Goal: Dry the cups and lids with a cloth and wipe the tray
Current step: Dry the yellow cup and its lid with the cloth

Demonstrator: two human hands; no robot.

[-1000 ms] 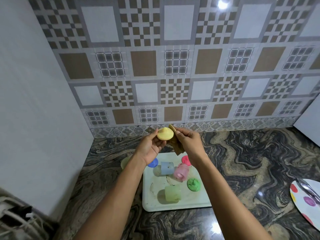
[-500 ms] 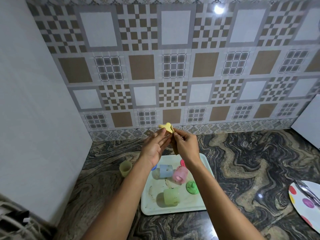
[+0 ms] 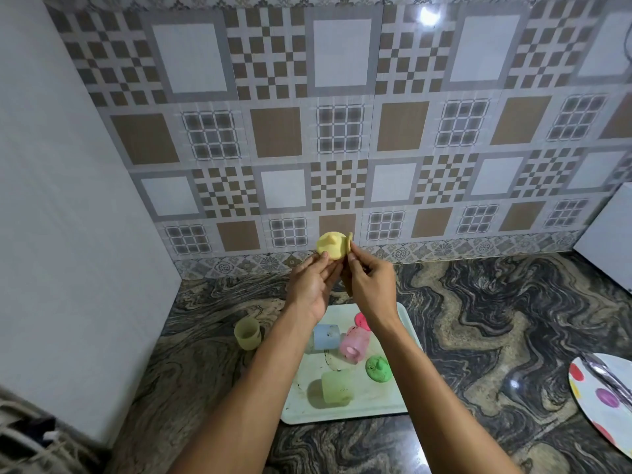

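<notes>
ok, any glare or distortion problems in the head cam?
Head view: bright glare spot on the tiled wall, a smaller glint on the counter; wide-angle bowing bends the tile lines near the edges; yellow lid slightly soft; bottom-left corner smeared.

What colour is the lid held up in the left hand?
The lid in the left hand is pale yellow; the head view shows it.

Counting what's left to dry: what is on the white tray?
On the tray: blue cup, pink cup, pale green cup, green lid, pink lid. Left forearm hides its left side.
</notes>
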